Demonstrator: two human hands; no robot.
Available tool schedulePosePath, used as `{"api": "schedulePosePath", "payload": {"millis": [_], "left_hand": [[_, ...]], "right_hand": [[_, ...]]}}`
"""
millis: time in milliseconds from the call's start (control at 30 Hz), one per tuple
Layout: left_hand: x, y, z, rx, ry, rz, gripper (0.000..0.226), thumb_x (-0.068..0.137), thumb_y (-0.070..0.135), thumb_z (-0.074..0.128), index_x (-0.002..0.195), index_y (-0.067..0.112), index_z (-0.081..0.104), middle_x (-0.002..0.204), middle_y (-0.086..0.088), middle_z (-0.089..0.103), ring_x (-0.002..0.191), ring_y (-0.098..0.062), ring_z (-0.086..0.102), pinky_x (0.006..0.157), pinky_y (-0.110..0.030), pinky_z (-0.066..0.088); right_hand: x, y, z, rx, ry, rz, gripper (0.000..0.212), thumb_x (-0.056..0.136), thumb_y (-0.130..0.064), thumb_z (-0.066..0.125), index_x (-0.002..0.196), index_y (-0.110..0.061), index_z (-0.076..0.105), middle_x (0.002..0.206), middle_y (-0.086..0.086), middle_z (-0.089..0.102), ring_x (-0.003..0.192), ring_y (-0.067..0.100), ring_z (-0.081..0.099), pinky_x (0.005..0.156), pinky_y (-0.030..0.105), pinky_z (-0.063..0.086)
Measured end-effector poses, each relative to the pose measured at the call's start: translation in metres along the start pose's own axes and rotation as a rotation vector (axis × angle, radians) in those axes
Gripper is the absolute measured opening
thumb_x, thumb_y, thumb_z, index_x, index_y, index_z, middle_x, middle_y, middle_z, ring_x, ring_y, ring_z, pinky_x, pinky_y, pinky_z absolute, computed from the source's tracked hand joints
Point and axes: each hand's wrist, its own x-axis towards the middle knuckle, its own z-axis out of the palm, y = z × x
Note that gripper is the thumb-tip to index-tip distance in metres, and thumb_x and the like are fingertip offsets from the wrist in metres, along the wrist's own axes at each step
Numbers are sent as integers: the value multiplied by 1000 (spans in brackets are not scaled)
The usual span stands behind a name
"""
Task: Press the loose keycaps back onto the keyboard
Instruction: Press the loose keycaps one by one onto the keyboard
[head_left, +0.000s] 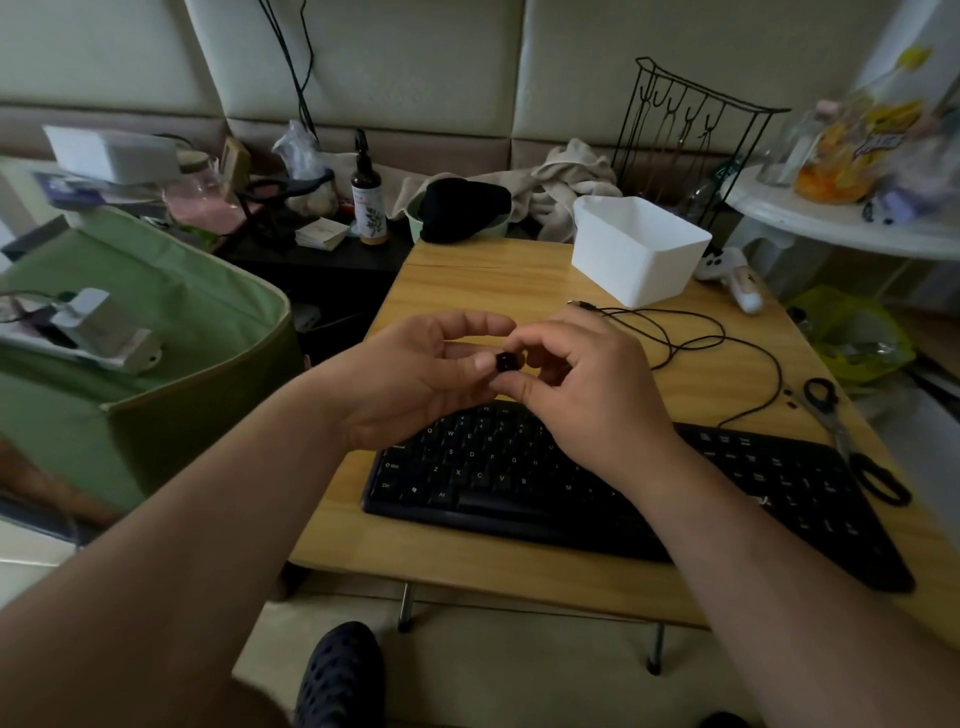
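Note:
A black keyboard (519, 478) lies on a small wooden table (498, 280), slanting toward the lower right. Both hands hover above its upper rows. A small black keycap (506, 361) sits between them: my right hand (587, 384) pinches it with thumb and curled forefinger, and my left hand (415, 374) touches it with its thumb, the other fingers arched above. The right hand and forearm hide part of the keyboard's middle. Any gap in the keys is not visible.
The keyboard's black cable (727, 348) loops over the table behind the hands. A white plastic bin (639, 249) stands at the back right, black scissors (852, 447) lie by the right edge. A green fabric bin (156, 338) is at the left.

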Motion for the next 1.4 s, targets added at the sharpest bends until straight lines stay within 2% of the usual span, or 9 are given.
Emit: {"api": "schedulePosePath", "payload": {"millis": [233,400,600,667,733,900,1100,1200,1400], "left_hand": [[-6,3,-16,133,61,-3,35,100,-3,55,132,11,63,105,-14,76,99,-19,71,94,-30,56],[-11,5,-28,320,107,-4,35,100,-2,59,130,16,65,104,-10,78,96,-16,71,93,-32,55],[-16,4,-44,478,125,-85,40,101,2,63,136,22,62,101,-9,78,92,-18,67,85,-30,53],[-17,5,-50,487,129,-91,44,101,3,62,140,22,59,109,-6,79,103,-20,71,94,-34,54],[-18,6,-56,559,184,-74,44,102,5,62,142,23,58,115,-1,78,109,-16,72,91,-29,55],[-20,0,-78,878,397,-83,20,99,17,69,118,26,71,98,-1,76,92,-18,73,75,-27,56],[-21,-4,-81,855,308,-195,6,97,19,73,99,16,77,90,-12,78,85,-23,75,84,-43,65],[-22,-5,-79,844,284,-259,11,96,25,75,95,14,79,92,-14,78,87,-26,75,84,-42,65],[-22,-8,-81,814,302,-285,13,93,26,78,93,13,79,81,-7,76,77,-16,72,77,-31,63]], "right_hand": [[2,-6,12,31,-18,-4,24,79,-20,90,101,-21,80,85,-11,64,77,2,62,67,11,49],[5,-10,22,-52,-89,-52,21,84,-19,84,104,-23,80,86,-11,66,72,6,62,66,28,55],[17,-18,36,-223,-267,-69,12,86,-31,76,97,-26,77,82,-12,62,76,9,57,66,33,53],[19,-19,42,-218,-283,-22,12,86,-33,76,97,-28,77,83,-12,62,77,8,58,66,33,53],[21,-16,45,-204,-291,75,14,87,-36,77,99,-29,77,83,-14,65,75,4,60,65,31,53],[21,-8,54,-98,-347,335,12,89,-38,78,97,-29,77,80,-15,69,72,-1,63,61,17,47],[24,-19,70,-136,-478,359,14,89,-41,77,97,-29,78,88,-13,66,80,3,60,65,22,50],[24,-20,77,-168,-502,357,12,88,-41,77,93,-30,77,86,-14,65,77,4,59,58,22,44],[24,-23,86,-170,-484,381,18,86,-42,78,102,-35,77,92,-16,63,88,7,62,67,24,50]]}}
